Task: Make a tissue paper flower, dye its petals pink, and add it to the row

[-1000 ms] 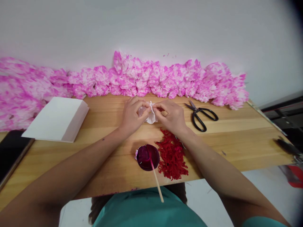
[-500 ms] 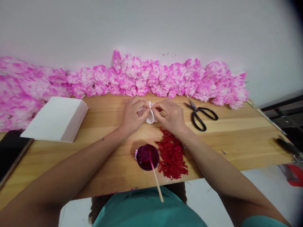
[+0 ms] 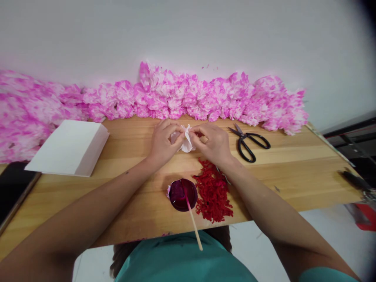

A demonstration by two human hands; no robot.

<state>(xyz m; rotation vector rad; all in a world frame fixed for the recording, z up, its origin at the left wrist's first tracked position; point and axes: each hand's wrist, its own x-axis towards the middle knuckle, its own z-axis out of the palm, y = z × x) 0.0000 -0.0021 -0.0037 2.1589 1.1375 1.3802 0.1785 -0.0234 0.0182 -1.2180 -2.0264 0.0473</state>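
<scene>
Between my hands is a crumpled piece of thin white paper (image 3: 187, 144), gathered into a narrow ridge along its middle. My left hand (image 3: 167, 138) pinches its left side between thumb and fingertips. From the other side, my right hand (image 3: 212, 141) pinches the paper the same way. Just in front of my right wrist lies a heap of short red yarn strands (image 3: 214, 196). To its left stands a round dish of dark purple-red liquid (image 3: 179, 194), with a wooden stick (image 3: 194, 225) resting in it and jutting over the table edge.
Black-handled scissors (image 3: 248, 141) lie partly spread right of my hands. A thick stack of white paper (image 3: 67, 147) sits at left, beside a dark flat object (image 3: 14, 188). Pink-and-white paper flowers (image 3: 182, 96) line the wooden table's (image 3: 132, 156) back along the wall.
The thumb and fingers of my right hand have shifted slightly apart from my left hand's. The ridge of the white paper looks a little wider. Everything else stays in place.
</scene>
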